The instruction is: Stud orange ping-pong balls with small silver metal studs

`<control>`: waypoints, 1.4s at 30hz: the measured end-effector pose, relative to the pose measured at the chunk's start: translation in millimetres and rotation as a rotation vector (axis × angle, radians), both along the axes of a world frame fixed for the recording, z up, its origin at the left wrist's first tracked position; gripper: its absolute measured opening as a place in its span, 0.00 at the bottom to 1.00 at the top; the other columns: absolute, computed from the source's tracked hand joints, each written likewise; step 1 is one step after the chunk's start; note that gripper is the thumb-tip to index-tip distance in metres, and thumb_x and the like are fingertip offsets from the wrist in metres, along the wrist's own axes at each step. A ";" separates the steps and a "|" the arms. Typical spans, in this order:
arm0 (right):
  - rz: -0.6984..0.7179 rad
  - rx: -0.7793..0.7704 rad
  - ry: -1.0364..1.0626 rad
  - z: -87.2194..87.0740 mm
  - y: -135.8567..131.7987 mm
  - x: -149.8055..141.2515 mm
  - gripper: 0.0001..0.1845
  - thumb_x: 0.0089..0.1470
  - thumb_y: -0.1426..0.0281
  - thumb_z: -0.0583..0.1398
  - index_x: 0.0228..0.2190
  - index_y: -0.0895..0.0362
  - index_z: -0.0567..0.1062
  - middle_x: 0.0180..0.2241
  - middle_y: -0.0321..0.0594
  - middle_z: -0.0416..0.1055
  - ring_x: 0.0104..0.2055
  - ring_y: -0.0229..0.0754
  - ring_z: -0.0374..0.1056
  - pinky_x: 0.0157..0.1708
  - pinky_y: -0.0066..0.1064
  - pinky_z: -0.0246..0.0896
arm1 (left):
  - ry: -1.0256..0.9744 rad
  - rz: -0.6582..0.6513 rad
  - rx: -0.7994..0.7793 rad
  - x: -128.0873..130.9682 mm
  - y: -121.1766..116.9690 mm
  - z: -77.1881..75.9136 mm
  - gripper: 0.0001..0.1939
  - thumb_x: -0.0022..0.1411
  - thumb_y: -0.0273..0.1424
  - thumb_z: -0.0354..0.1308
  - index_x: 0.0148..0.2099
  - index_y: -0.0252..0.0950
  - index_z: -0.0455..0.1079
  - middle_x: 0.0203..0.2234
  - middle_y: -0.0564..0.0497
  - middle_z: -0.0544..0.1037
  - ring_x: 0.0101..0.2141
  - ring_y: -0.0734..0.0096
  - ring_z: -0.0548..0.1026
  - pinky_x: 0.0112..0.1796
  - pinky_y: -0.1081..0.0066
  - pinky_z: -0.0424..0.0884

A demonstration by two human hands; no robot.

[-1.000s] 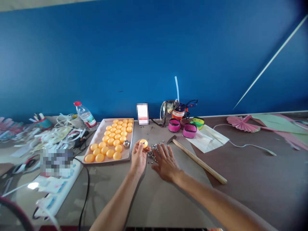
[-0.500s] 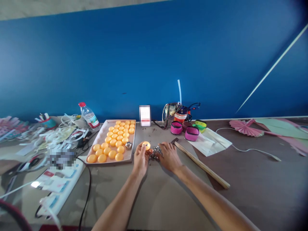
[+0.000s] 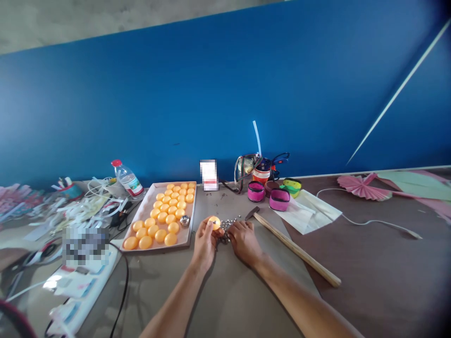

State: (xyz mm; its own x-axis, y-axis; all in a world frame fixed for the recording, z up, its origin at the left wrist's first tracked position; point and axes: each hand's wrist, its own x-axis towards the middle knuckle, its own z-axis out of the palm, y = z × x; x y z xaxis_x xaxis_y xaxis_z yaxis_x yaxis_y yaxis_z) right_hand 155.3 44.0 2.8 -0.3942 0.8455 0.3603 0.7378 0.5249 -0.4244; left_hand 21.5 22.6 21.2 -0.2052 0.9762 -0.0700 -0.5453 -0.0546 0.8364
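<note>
A blue wall panel [image 3: 197,103] fills the background, and below it spreads the table [image 3: 268,300]. On the table, to the person's left, lies a shallow tray [image 3: 150,204] carrying many orange balls in loose rows, with a white power strip [image 3: 89,291] nearer the person. A hammer [image 3: 296,249] rests on the other side, its head pointing away and its wooden handle slanting back toward the person. Beyond it lie a white sheet [image 3: 322,218] and, farther right, a pink pleated paper fan [image 3: 364,187].

The person's two hands work in the middle, close together. The left hand [image 3: 204,244] grips an orange ball [image 3: 213,222] between thumb and fingers, just above the table and to the right of the tray; a small silvery spot shows on the ball. The right hand [image 3: 244,241] has its fingers bent down at a pile of small metal pieces [image 3: 229,224]; whether it pinches any cannot be told.

A red-capped bottle [image 3: 128,180] leans behind the tray. Smaller still are a magenta band [image 3: 279,199] beside the sheet and a shiny round metal object [image 3: 184,220] inside the tray. The metal pieces are the smallest, scattered between the hands.
</note>
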 end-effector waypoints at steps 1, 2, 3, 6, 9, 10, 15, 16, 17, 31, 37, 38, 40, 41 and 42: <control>0.005 0.001 0.027 0.5 -0.1 0.4 0.11 0.55 0.74 0.51 0.26 0.57 0.71 0.30 0.41 0.69 0.36 0.40 0.62 0.42 0.34 0.45 | 0.002 -0.003 -0.004 0.1 -0.3 0.2 0.16 0.53 0.39 0.60 0.40 0.34 0.67 0.28 0.50 0.75 0.23 0.76 0.72 0.28 0.74 0.66; 0.005 0.001 0.059 1.2 -0.3 0.6 0.10 0.55 0.74 0.51 0.26 0.57 0.71 0.30 0.40 0.70 0.36 0.40 0.62 0.42 0.34 0.45 | 0.002 -0.007 -0.006 0.2 -0.6 0.3 0.16 0.52 0.39 0.60 0.41 0.34 0.67 0.28 0.51 0.75 0.23 0.76 0.72 0.29 0.73 0.66; 0.000 0.000 0.095 1.9 -0.5 0.8 0.10 0.55 0.74 0.51 0.26 0.57 0.70 0.30 0.40 0.70 0.36 0.40 0.62 0.42 0.34 0.45 | 0.001 -0.010 -0.006 0.1 -1.0 0.5 0.16 0.52 0.39 0.60 0.41 0.34 0.67 0.28 0.51 0.75 0.23 0.76 0.72 0.29 0.73 0.67; -0.012 -0.030 0.213 3.4 -1.1 1.7 0.09 0.54 0.75 0.51 0.26 0.57 0.70 0.30 0.39 0.70 0.36 0.39 0.63 0.42 0.34 0.45 | -0.007 -0.029 -0.005 -0.6 -1.9 0.9 0.16 0.53 0.38 0.60 0.41 0.35 0.67 0.28 0.51 0.75 0.24 0.76 0.72 0.30 0.73 0.67; -0.009 -0.087 0.314 3.1 -0.4 3.9 0.09 0.53 0.76 0.51 0.26 0.57 0.70 0.29 0.37 0.70 0.36 0.39 0.64 0.43 0.33 0.45 | -0.024 -0.047 -0.004 -1.5 -1.9 0.8 0.16 0.53 0.38 0.60 0.42 0.35 0.68 0.29 0.50 0.76 0.24 0.75 0.72 0.30 0.72 0.68; -0.010 -0.102 0.338 2.5 0.1 4.7 0.09 0.52 0.76 0.51 0.27 0.57 0.70 0.29 0.37 0.71 0.36 0.38 0.65 0.43 0.33 0.45 | -0.033 -0.053 -0.004 -1.8 -1.7 0.6 0.16 0.53 0.38 0.60 0.42 0.35 0.68 0.29 0.50 0.76 0.24 0.75 0.72 0.31 0.72 0.68; -0.033 -0.125 0.372 -0.3 1.9 7.1 0.10 0.52 0.77 0.50 0.28 0.56 0.70 0.28 0.36 0.72 0.33 0.38 0.66 0.45 0.35 0.45 | -0.066 -0.087 -0.004 -2.3 -1.4 -1.4 0.14 0.54 0.36 0.59 0.42 0.35 0.68 0.29 0.49 0.76 0.25 0.74 0.73 0.31 0.71 0.68; -0.033 -0.120 0.356 -0.1 1.8 7.1 0.10 0.52 0.77 0.50 0.28 0.56 0.70 0.28 0.36 0.72 0.33 0.38 0.66 0.45 0.35 0.45 | -0.071 -0.090 -0.004 -2.2 -1.6 -1.7 0.14 0.54 0.36 0.59 0.42 0.35 0.68 0.29 0.49 0.76 0.25 0.74 0.73 0.31 0.71 0.69; -0.031 -0.113 0.335 0.4 1.6 7.1 0.10 0.52 0.77 0.50 0.28 0.56 0.70 0.28 0.36 0.72 0.33 0.37 0.66 0.45 0.35 0.45 | -0.074 -0.094 -0.005 -2.0 -1.9 -1.8 0.14 0.54 0.36 0.59 0.42 0.35 0.68 0.30 0.49 0.76 0.25 0.74 0.73 0.32 0.71 0.69; 0.003 -0.030 0.165 3.9 2.3 10.3 0.09 0.56 0.72 0.52 0.32 0.56 0.71 0.31 0.39 0.73 0.36 0.38 0.67 0.43 0.33 0.44 | -0.080 -0.153 0.016 -0.5 -3.7 0.2 0.14 0.55 0.37 0.58 0.42 0.35 0.68 0.31 0.48 0.76 0.26 0.74 0.73 0.32 0.72 0.68; 0.005 -0.037 0.234 6.5 1.8 11.9 0.11 0.56 0.72 0.52 0.27 0.57 0.72 0.28 0.38 0.73 0.33 0.37 0.66 0.42 0.34 0.46 | -0.084 -0.164 0.009 3.6 -7.1 2.1 0.13 0.55 0.36 0.58 0.42 0.35 0.68 0.30 0.49 0.75 0.25 0.75 0.73 0.31 0.73 0.69; 0.003 -0.041 0.264 6.5 1.8 11.6 0.11 0.56 0.72 0.52 0.26 0.57 0.72 0.28 0.38 0.73 0.33 0.37 0.66 0.42 0.34 0.47 | -0.086 -0.165 0.009 3.8 -7.5 2.7 0.14 0.54 0.36 0.59 0.42 0.35 0.69 0.30 0.49 0.75 0.25 0.75 0.73 0.31 0.72 0.69; -0.001 -0.084 0.377 6.0 2.0 10.6 0.11 0.55 0.71 0.52 0.26 0.56 0.73 0.28 0.38 0.72 0.32 0.38 0.66 0.41 0.33 0.50 | -0.098 -0.164 0.016 3.5 -7.6 3.8 0.13 0.54 0.36 0.59 0.41 0.35 0.69 0.31 0.50 0.75 0.26 0.75 0.73 0.31 0.72 0.69; -0.007 -0.128 0.463 5.6 2.4 10.0 0.11 0.54 0.70 0.53 0.26 0.56 0.73 0.27 0.37 0.72 0.32 0.38 0.65 0.39 0.32 0.52 | -0.104 -0.161 0.013 3.0 -7.3 4.2 0.13 0.54 0.36 0.59 0.41 0.36 0.69 0.30 0.50 0.75 0.26 0.75 0.73 0.31 0.72 0.69; -0.014 -0.184 0.562 5.0 2.9 9.3 0.10 0.54 0.68 0.53 0.26 0.56 0.73 0.27 0.37 0.71 0.31 0.38 0.64 0.36 0.30 0.54 | -0.113 -0.152 0.007 2.4 -7.0 4.3 0.14 0.54 0.36 0.60 0.42 0.37 0.69 0.30 0.50 0.75 0.26 0.75 0.73 0.32 0.72 0.69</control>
